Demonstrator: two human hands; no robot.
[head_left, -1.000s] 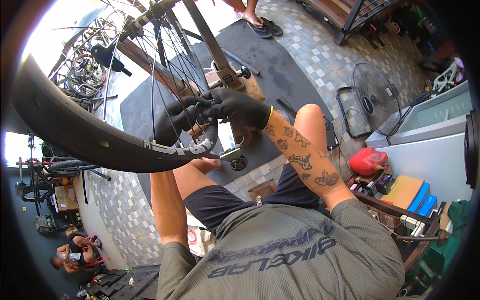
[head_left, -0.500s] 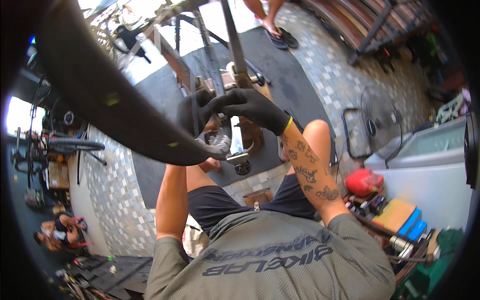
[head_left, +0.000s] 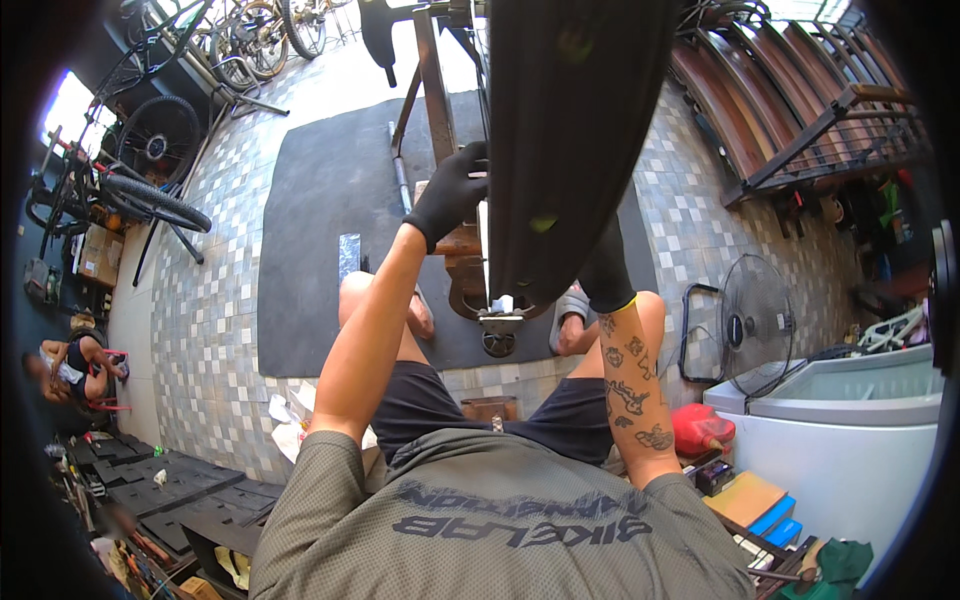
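Note:
A wide black bicycle tyre (head_left: pixel 575 140), blurred and with small yellow-green marks, stands upright close in front of me and covers much of the middle. Left of it, my left hand (head_left: pixel 452 195) in a black glove is curled at the wheel's side; what its fingertips grip is hidden. My right hand (head_left: pixel 608 270), also gloved, reaches behind the tyre's right side, its fingers out of sight. A metal stand with an upright (head_left: pixel 434 100) rises beyond my left hand. Its base (head_left: pixel 466 280) shows between my legs, below the tyre.
A black mat (head_left: pixel 310 190) lies on the tiled floor. A standing fan (head_left: pixel 760 320), a red jug (head_left: pixel 700 430) and a white chest freezer (head_left: pixel 830 430) are at the right. Bicycles (head_left: pixel 150 200) stand at the left, where a person (head_left: pixel 85 365) sits. A rack (head_left: pixel 790 110) stands at far right.
The wheel has swung from a leftward tilt to upright in front of me, moving right. My left hand now shows left of it; my right hand has moved right and behind the tyre.

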